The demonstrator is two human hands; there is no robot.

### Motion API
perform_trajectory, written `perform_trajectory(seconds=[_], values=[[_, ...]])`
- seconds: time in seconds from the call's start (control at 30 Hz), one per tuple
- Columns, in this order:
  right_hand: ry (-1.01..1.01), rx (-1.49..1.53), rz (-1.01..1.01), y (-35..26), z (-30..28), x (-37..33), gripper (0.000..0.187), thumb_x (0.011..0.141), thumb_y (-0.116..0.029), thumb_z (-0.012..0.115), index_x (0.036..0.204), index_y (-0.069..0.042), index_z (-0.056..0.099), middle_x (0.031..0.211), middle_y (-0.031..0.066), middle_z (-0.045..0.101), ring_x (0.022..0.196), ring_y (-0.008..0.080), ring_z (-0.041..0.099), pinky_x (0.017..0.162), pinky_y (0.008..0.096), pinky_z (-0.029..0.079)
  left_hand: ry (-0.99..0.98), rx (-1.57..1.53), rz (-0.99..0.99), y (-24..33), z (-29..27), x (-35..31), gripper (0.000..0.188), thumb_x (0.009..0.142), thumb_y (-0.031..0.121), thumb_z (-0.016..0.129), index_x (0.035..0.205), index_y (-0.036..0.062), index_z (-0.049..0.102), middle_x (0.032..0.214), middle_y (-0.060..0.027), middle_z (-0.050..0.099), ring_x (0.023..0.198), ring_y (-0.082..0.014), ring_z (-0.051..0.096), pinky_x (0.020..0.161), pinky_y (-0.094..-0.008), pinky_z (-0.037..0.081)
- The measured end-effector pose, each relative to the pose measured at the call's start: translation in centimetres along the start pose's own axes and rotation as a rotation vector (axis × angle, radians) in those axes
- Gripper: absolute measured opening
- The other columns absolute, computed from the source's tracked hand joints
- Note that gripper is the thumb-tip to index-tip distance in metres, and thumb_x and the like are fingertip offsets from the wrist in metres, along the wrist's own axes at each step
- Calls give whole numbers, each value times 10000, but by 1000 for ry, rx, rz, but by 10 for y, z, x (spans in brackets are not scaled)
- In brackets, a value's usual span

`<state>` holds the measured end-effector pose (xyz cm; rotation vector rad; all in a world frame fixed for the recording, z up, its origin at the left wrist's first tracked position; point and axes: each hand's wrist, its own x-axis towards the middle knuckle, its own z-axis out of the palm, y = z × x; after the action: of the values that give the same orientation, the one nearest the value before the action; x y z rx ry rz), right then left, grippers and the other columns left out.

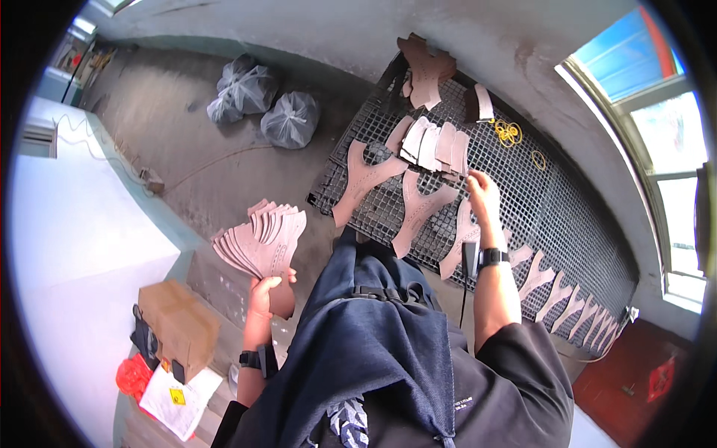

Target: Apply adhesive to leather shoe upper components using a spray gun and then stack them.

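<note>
My left hand is closed round the narrow end of a fanned stack of pinkish-brown, Y-shaped leather pieces, held up at the left of my body. Over the black mesh table, my right hand reaches forward with its fingers drawn together at the near end of a row of small curved leather pieces. The fingertips touch the rightmost of these. Paler curved pieces overlap beside them. Single Y-shaped pieces lie spread along the table's near edge, some under my right forearm.
The mesh table runs along the wall. A darker stack of Y-shaped pieces and yellow bands lie on it. Grey plastic bags stand on the floor. A cardboard box is at lower left, a window at right.
</note>
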<state>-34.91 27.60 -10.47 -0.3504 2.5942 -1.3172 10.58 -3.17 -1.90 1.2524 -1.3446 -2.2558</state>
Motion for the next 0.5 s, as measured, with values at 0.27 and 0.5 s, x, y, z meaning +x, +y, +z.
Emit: perform_trajectory(seconds=[0.27,0.5], values=[[-476,572,360,-142,33,-136,365,987,-252,635,1285,-42,627,1031,14,680,828,86,650,674,221,500,-407,-255,8,50,73,41,557,751,185,619,1230,-98,580,1040,-194,682,917,-292,661,858,-393,536],[-667,585,299,-214,64,-192,520,1020,-377,588,1418,-52,507,1197,61,648,1053,132,621,899,301,508,-693,-94,-25,49,122,50,513,822,133,644,1310,-11,580,1241,-91,649,1149,-206,606,1023,-346,459]])
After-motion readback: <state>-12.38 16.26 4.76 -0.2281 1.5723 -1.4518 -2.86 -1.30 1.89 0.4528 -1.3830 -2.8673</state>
